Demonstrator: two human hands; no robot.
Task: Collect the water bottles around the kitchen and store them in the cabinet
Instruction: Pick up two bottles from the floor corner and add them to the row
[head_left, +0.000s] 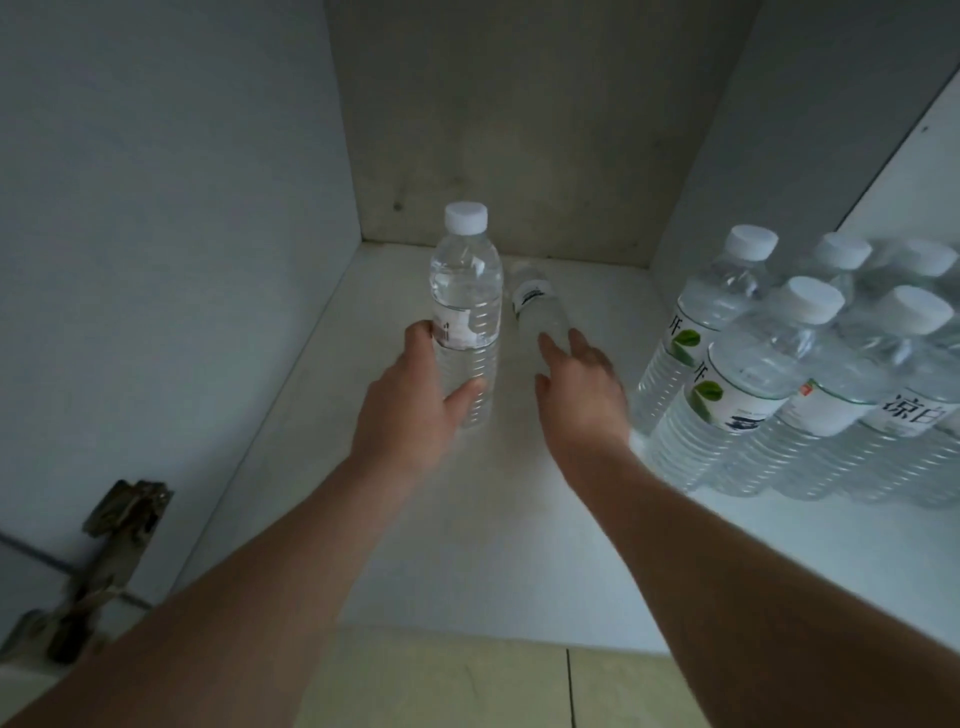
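**Bottle Count in the Cabinet**

We count one upright bottle (465, 306), one bottle lying on its side (537, 306), and at least five bottles in the group at the right (810, 395), its far edge cut off. We see two hands, left (415, 410) and right (584, 389), and one door hinge (111, 551).

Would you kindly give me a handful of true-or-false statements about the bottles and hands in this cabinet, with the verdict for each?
1. The left hand grips the upright bottle round its lower half. True.
2. The upright bottle has a blue cap. False: its cap is white.
3. A second bottle lies on its side next to the upright one. True.
4. The right hand is clenched in a fist. False: its fingers reach out over the lying bottle.
5. The group of bottles stands on the cabinet's left. False: it stands on the right.
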